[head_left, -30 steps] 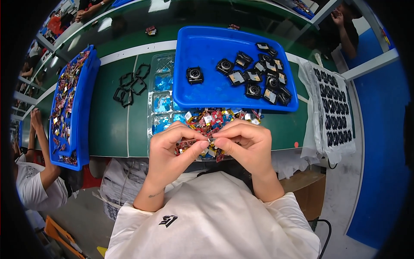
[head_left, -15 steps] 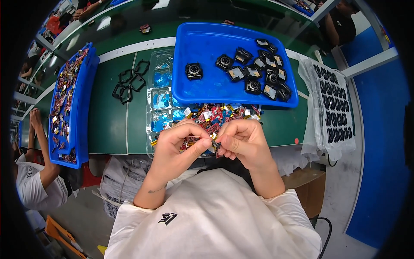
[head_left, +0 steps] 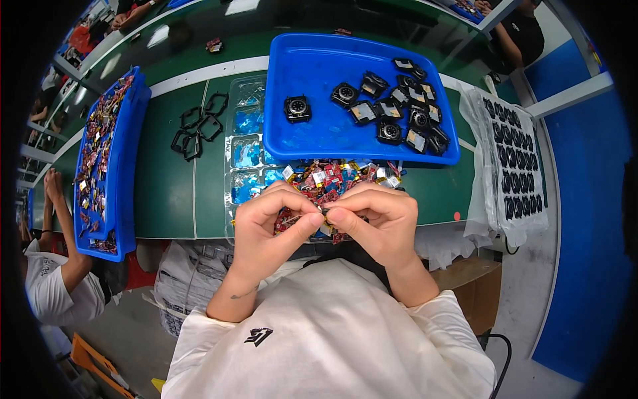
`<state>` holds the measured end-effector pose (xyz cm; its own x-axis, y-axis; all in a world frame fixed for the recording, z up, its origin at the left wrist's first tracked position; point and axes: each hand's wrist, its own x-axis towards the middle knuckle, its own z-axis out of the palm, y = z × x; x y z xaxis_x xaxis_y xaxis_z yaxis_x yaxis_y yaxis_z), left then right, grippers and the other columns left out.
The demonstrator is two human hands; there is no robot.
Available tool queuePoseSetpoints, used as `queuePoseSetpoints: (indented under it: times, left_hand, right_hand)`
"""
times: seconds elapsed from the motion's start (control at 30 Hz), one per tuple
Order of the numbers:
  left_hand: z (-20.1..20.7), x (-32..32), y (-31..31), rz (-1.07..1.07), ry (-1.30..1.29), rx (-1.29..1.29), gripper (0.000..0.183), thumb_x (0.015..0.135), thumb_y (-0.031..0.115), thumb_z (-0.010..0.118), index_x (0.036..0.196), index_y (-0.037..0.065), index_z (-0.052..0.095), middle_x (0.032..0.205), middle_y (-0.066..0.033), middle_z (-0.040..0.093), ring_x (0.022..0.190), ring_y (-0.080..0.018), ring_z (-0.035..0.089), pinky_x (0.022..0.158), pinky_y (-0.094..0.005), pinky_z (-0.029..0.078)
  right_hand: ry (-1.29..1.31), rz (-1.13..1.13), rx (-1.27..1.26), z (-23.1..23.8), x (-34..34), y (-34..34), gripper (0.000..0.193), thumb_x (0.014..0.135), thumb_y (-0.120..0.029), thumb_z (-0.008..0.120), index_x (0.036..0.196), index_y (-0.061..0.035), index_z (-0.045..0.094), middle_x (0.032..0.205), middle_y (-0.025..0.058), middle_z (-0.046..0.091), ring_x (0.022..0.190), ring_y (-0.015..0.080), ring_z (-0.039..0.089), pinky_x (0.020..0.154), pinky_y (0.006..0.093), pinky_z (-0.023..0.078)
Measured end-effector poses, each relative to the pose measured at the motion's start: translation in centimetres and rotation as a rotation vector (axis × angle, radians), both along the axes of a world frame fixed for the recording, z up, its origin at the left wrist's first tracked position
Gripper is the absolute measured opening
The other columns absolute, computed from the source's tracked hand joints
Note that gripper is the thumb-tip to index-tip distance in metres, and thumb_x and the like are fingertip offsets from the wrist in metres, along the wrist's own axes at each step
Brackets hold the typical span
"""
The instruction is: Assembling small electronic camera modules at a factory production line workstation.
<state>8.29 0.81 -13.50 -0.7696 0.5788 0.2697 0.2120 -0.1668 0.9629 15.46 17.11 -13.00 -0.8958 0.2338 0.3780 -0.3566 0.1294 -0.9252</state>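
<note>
My left hand (head_left: 269,223) and my right hand (head_left: 384,219) meet at the table's front edge, thumbs and forefingers pinched together. Between the fingertips is a small dark piece (head_left: 323,211), mostly covered, so its kind does not show. Just beyond and beneath the hands spreads a pile of small red circuit boards with silver and yellow parts (head_left: 331,176). It partly covers a clear plastic tray (head_left: 232,159) with blue-looking pockets. A large blue tray (head_left: 312,70) behind the pile carries several black square watch cases (head_left: 389,132), with one watch case (head_left: 297,108) apart at its left.
Several black square frames (head_left: 191,118) lie left of the clear tray. Farther left stands a blue bin (head_left: 141,100) full of circuit boards. At right, a white-wrapped tray (head_left: 475,159) holds rows of black parts. A green belt (head_left: 193,43) runs behind; co-workers sit around.
My right hand has turned, its thumb now stretched toward the left fingertips and its fingers less curled. The small boards on the belt behind have shifted left.
</note>
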Motion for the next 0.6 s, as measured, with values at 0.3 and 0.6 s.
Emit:
queuePoseSetpoints:
  times: [0.3, 0.6]
  left_hand:
    - [0.31, 0.28, -0.13, -0.022, -0.18, 0.091, 0.006, 0.078, -0.005, 0.066, 0.083, -0.004, 0.063, 0.08, -0.0071, 0.062, 0.072, -0.0097, 0.056, 0.064, -0.0209, 0.044]
    - [-0.16, 0.0, 0.1, -0.035, -0.235, 0.071, 0.008, 0.079, -0.002, 0.067, 0.085, -0.004, 0.063, 0.081, -0.0071, 0.062, 0.071, -0.0091, 0.056, 0.062, -0.021, 0.045]
  right_hand:
    - [-0.063, 0.096, -0.157, 0.41, 0.18, 0.45, 0.006, 0.08, 0.003, 0.064, 0.085, 0.0055, 0.065, 0.081, 0.0105, 0.064, 0.065, 0.0094, 0.061, 0.055, 0.0196, 0.051]
    - [-0.144, 0.226, -0.303, 0.31, 0.29, 0.39, 0.007, 0.085, 0.0, 0.06, 0.086, 0.0068, 0.063, 0.08, 0.0103, 0.063, 0.068, 0.0094, 0.059, 0.056, 0.0199, 0.05]
